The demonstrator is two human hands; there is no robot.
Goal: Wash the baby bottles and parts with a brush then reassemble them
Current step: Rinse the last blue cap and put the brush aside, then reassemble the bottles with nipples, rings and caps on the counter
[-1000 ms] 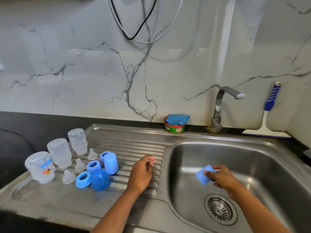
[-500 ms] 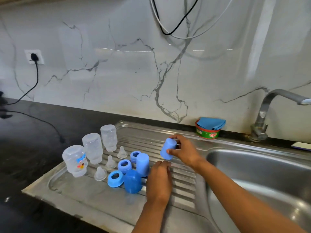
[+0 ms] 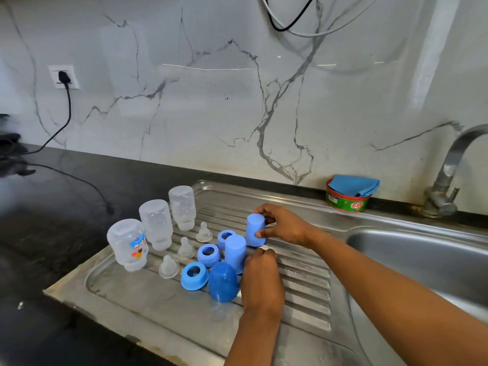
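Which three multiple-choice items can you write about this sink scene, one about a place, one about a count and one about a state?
1. Where does the round green tub with the blue cloth stand?
A. in the sink basin
B. on the black counter
C. on the sink's back rim, left of the steel tap

2. How many clear plastic bottles stand on the ribbed steel drainboard?
A. three
B. two
C. five

3. What does the right hand do?
A. hangs empty
B. grips a light blue cylindrical cap
C. holds a brush

Key: 1 C, the tub sits by the wall beside the tap; 2 A, three stand upside down in a row; 3 B, fingers and thumb curl round the cap.
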